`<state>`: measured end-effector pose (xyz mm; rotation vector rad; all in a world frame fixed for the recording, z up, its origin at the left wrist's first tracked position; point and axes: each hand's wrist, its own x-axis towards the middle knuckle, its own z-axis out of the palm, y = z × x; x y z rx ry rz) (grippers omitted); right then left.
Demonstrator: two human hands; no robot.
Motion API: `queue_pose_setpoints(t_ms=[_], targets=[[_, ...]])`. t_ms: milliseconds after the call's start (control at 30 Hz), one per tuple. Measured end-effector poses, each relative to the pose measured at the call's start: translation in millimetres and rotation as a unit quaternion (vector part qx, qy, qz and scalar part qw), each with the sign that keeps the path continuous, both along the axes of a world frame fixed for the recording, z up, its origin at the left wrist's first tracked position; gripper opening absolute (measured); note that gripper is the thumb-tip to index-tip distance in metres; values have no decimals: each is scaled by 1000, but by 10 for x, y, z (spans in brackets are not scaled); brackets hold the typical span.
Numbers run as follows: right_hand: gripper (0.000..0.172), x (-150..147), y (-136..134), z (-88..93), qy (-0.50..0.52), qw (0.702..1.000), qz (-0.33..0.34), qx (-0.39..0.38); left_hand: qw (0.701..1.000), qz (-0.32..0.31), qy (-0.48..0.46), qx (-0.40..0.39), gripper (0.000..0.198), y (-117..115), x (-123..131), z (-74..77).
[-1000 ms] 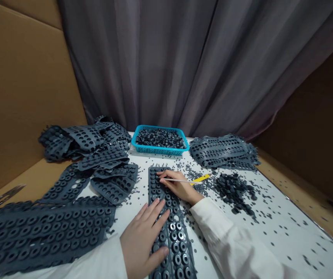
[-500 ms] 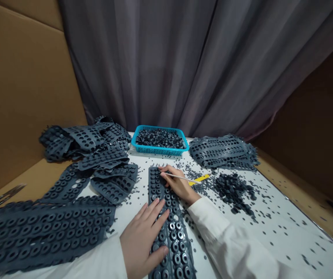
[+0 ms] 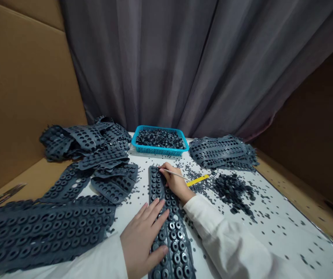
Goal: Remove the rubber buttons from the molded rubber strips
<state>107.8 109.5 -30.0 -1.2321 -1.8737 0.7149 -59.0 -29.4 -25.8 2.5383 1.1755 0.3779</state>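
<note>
A dark grey rubber sheet [image 3: 172,234] with rows of moulded rings lies lengthwise in front of me on the white table. My left hand [image 3: 144,236] rests flat on its left side, fingers spread. Near the sheet's far end, my right hand [image 3: 175,180] pinches a thin pale stick [image 3: 173,173] like a pen. The stick's tip is by the far rings; whether it touches one I cannot tell. Just right of that hand lies a yellow strip [image 3: 198,180], its near end beside my wrist.
A blue basket [image 3: 160,151] full of small dark rubber pieces stands at the back. More ring sheets [image 3: 47,228] lie at left, and perforated sheets [image 3: 224,151] at back right. A heap of dark pieces [image 3: 236,192] sits at right, with tiny discs scattered around. Tweezers-like tools [image 3: 2,197] lie far left.
My right hand has shifted slightly up and left, bringing the stick's tip nearer the sheet's far end. My left hand stays where it was.
</note>
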Motion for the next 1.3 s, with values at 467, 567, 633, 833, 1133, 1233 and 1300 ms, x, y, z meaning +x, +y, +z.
queue_pose_setpoints(t_ms=[467, 567, 633, 833, 1133, 1233, 1300], targets=[[19, 35, 48, 34, 113, 987, 32, -111, 1000, -2, -15, -1, 68, 6, -8, -32], [20, 33, 81, 26, 93, 987, 42, -120, 1000, 0, -10, -4, 67, 4, -5, -27], [20, 30, 89, 27, 67, 991, 43, -108, 1000, 3, -11, -3, 67, 3, -2, -26], [21, -14, 89, 33, 10, 999, 11, -38, 1000, 1, -15, 4, 68, 1, 2, -43], [23, -124, 131, -36, -12, 994, -95, 44, 1000, -1, -19, 14, 69, 4, -11, -88], [25, -142, 122, -49, -1, 991, -126, 45, 999, -4, -28, 19, 68, 8, -12, -88], [26, -145, 107, -46, 12, 989, -141, 41, 999, -4, -33, 20, 67, 10, -12, -85]])
